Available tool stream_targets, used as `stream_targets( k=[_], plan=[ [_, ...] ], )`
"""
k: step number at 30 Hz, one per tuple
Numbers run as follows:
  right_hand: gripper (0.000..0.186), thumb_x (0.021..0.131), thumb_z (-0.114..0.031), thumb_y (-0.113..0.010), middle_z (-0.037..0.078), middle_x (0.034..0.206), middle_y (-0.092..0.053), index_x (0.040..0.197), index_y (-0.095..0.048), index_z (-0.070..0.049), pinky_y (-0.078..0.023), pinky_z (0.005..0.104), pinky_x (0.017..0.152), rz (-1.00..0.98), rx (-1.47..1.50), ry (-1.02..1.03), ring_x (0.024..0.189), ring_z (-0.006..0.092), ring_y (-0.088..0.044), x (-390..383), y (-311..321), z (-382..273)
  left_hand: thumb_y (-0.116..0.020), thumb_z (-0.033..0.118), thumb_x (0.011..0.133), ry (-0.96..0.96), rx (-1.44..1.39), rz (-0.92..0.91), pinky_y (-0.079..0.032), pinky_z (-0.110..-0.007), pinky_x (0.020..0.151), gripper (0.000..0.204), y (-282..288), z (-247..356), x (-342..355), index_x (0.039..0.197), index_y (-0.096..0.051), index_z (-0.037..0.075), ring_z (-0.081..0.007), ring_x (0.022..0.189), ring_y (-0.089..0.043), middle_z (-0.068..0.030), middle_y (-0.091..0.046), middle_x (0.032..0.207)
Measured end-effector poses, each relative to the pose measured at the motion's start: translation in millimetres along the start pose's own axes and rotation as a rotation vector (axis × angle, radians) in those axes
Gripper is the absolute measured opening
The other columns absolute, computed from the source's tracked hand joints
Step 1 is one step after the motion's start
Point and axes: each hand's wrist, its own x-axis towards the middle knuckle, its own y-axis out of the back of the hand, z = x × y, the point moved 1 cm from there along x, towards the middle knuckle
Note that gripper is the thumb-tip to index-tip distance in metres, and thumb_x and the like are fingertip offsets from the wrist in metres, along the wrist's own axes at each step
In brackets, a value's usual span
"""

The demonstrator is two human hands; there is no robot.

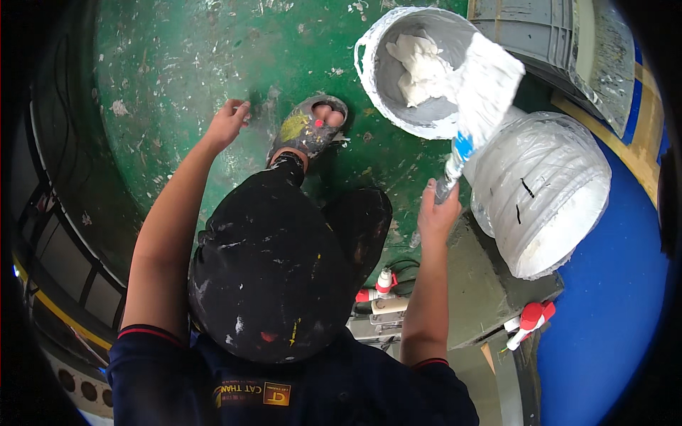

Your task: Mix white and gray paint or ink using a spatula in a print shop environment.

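My right hand (pixel 437 213) is wrapped around the handle of a wide scraper (pixel 486 89). Thick white paste covers the scraper's blade, which is raised over the right rim of a pale bucket (pixel 367 71). Inside the bucket lies a lump of white paste (pixel 418 67), and grey-white smears coat the inner wall. My left hand (pixel 229 123) hangs in the air over the green floor, left of my shoe, its fingers loosely bent and holding nothing that I can see.
A plastic-wrapped white tub (pixel 540 192) lies tilted right of my right hand. Behind it stands a grey crate (pixel 529 28). Red-and-white plugs (pixel 531 323) rest at the lower right. My paint-spattered shoe (pixel 309 129) stands on the stained green floor (pixel 177 64).
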Motion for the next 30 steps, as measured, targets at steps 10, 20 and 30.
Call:
stream_targets(
  k=[10,20,30],
  plan=[
    [0.018,0.094,-0.013,-0.065,0.024,0.081,-0.067,0.099,-0.054,0.001,-0.051,0.0466,0.067,-0.043,-0.067,-0.025,0.077,0.0458,-0.067,14.3,-18.0,33.1,-0.055,0.046,0.104,-0.044,0.029,-0.03,-0.053,-0.037,0.09,0.058,1.3,5.5,5.8,0.133,-0.054,-0.004,-0.024,0.097,-0.071,-0.0181,-0.072,0.113],
    [0.032,0.102,-0.027,-0.065,0.005,0.076,-0.054,0.117,-0.048,-0.005,-0.046,0.0302,0.049,-0.347,0.714,-0.254,0.053,0.012,-0.05,-9.8,-3.1,9.8,-0.055,0.046,0.104,0.057,-0.289,-0.077,-0.051,-0.035,0.086,0.052,6.2,51.5,-17.6,0.137,-0.052,0.006,-0.0175,0.105,-0.066,-0.0063,-0.068,0.122],
    [0.064,0.095,-0.049,-0.071,0.005,0.068,-0.053,0.133,-0.047,-0.003,-0.041,0.0252,0.043,-0.571,0.884,-0.127,0.044,0.0103,-0.046,-22.6,28.9,8.2,-0.051,0.044,0.106,-0.007,-0.348,-0.116,-0.048,-0.033,0.093,0.048,7.4,100.4,-29.4,0.141,-0.053,0.012,-0.0157,0.113,-0.064,-0.0022,-0.066,0.124]
  ],
)
